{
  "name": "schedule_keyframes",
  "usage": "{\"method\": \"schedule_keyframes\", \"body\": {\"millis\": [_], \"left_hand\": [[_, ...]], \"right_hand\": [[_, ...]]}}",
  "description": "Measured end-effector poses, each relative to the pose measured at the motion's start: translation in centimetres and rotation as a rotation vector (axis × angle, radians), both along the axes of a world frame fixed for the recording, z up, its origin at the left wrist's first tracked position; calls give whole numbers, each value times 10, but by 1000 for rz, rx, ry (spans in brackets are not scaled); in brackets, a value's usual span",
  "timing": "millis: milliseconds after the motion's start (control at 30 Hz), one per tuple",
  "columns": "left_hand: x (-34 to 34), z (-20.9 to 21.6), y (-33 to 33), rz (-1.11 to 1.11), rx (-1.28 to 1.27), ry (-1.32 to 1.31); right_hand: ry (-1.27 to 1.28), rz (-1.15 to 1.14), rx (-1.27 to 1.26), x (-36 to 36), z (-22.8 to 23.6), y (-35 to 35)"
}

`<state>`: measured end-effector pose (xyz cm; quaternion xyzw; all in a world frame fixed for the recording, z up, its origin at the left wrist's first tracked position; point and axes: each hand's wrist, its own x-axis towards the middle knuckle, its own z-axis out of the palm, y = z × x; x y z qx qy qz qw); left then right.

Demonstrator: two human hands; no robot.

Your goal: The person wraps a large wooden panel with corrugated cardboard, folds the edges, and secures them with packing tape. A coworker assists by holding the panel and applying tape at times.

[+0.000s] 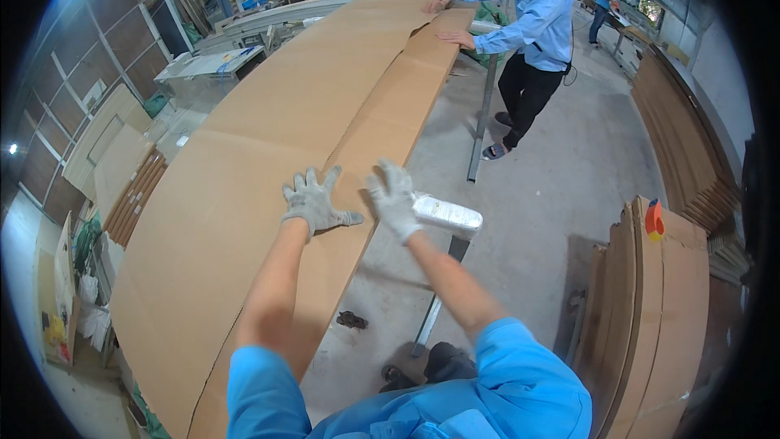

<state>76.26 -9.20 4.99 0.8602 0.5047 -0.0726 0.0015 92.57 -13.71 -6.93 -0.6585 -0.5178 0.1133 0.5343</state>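
Big cardboard sheet, two gloves, one long overlap

Head view (the only one here): a huge sheet of cardboard [268,130] is laid out lengthwise in front of the wearer, with a ragged edge [366,103] running down it where two layers meet. The gloved left hand [315,202] is spread flat beside that edge, nothing grasped, probably so the layers get pressed down and don't spring up. The gloved right hand [395,201] is a bit blurred over the outer side, fingers loose and nothing clutched; whether the cardboard is touched by it can't be told.

At the far end, both hands of a co-worker [532,16] are placed on the same sheet, likely so it's steadied there too. A plastic-wrapped bar [447,215] sticks out from underneath, presumably padded so nothing on top gets scratched. An orange tape dispenser [654,219] has been left on the upright cartons [682,293], maybe for easy reach.

As for brands, labels or writing: nothing readable can be made out on the sheet or the gloves.
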Motion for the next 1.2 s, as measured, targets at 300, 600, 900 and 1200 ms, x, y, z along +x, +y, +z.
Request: {"method": "schedule_keyframes", "body": {"millis": [300, 600, 900, 1200], "left_hand": [[-1, -4, -2, -16, 77, -57], [49, 23, 39, 330, -57, -183], [178, -14, 128, 158, -10, 50], [190, 2, 113, 178, -105, 102]], "right_hand": [[381, -213, 724, 280, 8, 12], [-159, -30, 428, 184, -10, 180], [-275, 22, 116, 190, 7, 165], [-517, 94, 49, 214, 25, 184]]}}
